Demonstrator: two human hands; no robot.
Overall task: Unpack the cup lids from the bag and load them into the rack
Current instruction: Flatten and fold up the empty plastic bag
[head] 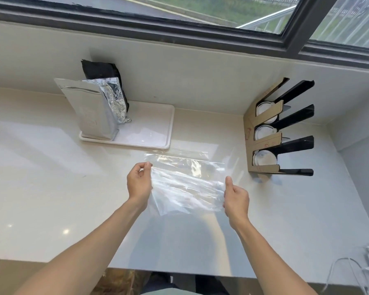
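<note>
1. You've got the clear plastic bag [185, 184] stretched out flat between both hands, held just above the pale counter [51, 167], and it looks empty, pretty much see-through all the way.
2. Your left hand [139, 184] is pinching the bag's left edge near the top corner, thumb and fingertips pressed together on the plastic.
3. Your right hand [235, 199] has the right edge, thumb pointing up along it and the fingers curled in behind, so it's gripping the bag too.
4. The cup lids [264, 159] are sitting in the rack [262, 143] off to your right, against the wall. All three slots show a round white lid, stacked one slot above the other.
5. The rack's a cardboard-fronted thing with black dividers sticking out, well apart from the bag.
6. Back left there's a white tray [153, 128] with a silver foil pouch [90, 111] standing on it and a black pouch [102, 70] behind that.
</note>
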